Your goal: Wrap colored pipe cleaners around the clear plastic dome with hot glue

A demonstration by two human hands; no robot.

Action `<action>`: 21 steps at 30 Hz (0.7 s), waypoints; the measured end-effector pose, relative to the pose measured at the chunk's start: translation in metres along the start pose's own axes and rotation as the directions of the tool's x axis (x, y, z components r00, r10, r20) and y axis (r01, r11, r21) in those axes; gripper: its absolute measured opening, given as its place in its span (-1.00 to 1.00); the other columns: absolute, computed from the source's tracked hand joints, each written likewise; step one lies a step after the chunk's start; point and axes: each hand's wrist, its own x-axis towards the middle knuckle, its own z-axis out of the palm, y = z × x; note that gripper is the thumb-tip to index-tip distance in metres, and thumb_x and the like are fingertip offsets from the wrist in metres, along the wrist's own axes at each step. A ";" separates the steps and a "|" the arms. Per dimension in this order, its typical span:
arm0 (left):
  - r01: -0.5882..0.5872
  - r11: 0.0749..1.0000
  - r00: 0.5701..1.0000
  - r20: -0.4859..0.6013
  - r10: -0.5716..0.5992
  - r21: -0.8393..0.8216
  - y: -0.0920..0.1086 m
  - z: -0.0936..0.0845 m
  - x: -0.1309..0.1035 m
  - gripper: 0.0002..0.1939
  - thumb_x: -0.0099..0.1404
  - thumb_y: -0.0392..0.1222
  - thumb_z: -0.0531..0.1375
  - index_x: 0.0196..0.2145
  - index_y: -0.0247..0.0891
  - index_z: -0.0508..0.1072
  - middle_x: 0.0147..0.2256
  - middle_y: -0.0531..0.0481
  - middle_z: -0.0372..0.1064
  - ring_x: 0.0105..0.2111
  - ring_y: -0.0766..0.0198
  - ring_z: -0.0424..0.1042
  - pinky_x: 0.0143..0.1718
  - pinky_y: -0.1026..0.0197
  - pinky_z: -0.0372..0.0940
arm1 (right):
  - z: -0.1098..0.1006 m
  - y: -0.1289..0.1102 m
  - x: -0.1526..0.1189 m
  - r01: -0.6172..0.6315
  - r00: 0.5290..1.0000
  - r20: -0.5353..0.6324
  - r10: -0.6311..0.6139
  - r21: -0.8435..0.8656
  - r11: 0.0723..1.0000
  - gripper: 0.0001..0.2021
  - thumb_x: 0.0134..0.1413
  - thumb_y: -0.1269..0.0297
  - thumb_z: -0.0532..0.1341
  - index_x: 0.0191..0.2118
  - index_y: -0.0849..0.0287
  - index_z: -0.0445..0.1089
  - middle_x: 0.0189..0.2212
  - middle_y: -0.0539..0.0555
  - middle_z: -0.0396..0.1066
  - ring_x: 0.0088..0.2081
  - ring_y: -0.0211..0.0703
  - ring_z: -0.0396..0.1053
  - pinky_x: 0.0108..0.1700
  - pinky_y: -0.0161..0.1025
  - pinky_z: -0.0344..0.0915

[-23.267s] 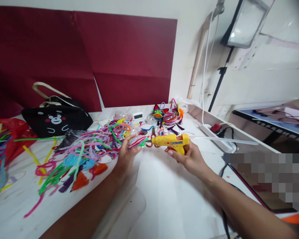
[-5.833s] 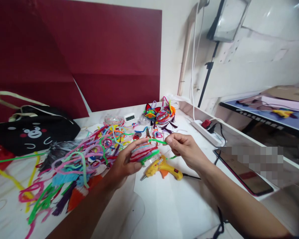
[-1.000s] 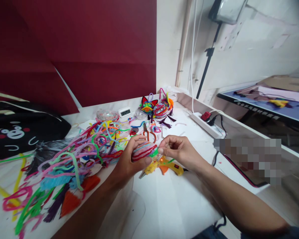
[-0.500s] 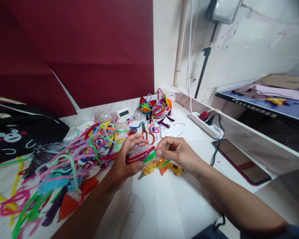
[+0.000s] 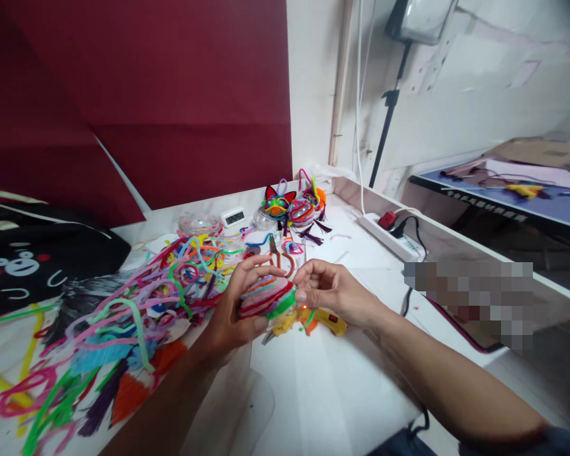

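My left hand (image 5: 240, 310) is wrapped around a ball (image 5: 266, 297) covered in rows of pink, red, white and grey fuzzy pipe cleaner. A green pipe cleaner (image 5: 282, 306) lies along the ball's right side. There my right hand (image 5: 325, 291) pinches it between thumb and forefinger against the ball. Below the hands a yellow hot glue gun (image 5: 332, 322) rests on the table, with a small orange light lit; the ball and fingers cover part of it. Just behind the ball lie scissors with orange handles (image 5: 285, 265).
A tangled heap of pipe cleaners (image 5: 137, 316) and tassels spreads on the left. Finished ornaments (image 5: 301, 212) and a small white digital clock (image 5: 234, 217) stand at the back. On the right are a power strip (image 5: 389, 237) and a blurred-out phone (image 5: 475, 316). A black bag (image 5: 28, 259) sits far left.
The ball has turned a little in my left hand and shows more of its striped top. The green pipe cleaner sits slightly differently along its side. My right hand keeps its pinch.
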 end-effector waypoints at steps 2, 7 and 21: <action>0.002 0.999 1.000 -0.014 -0.003 -0.054 0.001 0.002 0.000 -0.21 -0.01 -0.05 0.37 0.15 -0.06 0.17 0.12 -0.13 0.26 0.02 -0.03 0.35 -0.06 0.09 0.25 | -0.001 0.002 0.001 -0.018 1.000 0.013 0.017 0.022 1.000 -0.55 -0.35 0.22 0.53 -0.33 0.24 0.36 -0.51 -0.10 0.38 -0.54 -0.44 0.29 -0.48 -0.44 0.24; 0.030 0.976 1.000 -0.002 -0.031 -0.218 0.005 0.007 -0.001 -0.20 -0.03 -0.13 0.37 0.15 -0.04 0.17 0.14 -0.12 0.25 0.06 -0.05 0.34 -0.03 0.08 0.26 | -0.001 0.005 0.002 -0.070 0.994 0.083 0.065 0.063 0.996 -0.53 -0.29 0.19 0.51 -0.24 0.24 0.36 -0.41 -0.02 0.42 -0.45 -0.35 0.39 -0.45 -0.41 0.34; 0.078 0.959 0.994 -0.047 -0.094 -0.273 0.009 0.007 0.001 -0.17 -0.09 -0.19 0.39 0.14 -0.07 0.18 0.13 -0.16 0.27 0.05 -0.07 0.37 -0.04 0.06 0.30 | 0.003 0.021 0.002 -0.046 0.980 0.201 0.015 0.154 0.987 -0.54 -0.16 0.13 0.44 -0.12 0.28 0.46 -0.39 0.09 0.53 -0.45 -0.21 0.50 -0.40 -0.32 0.41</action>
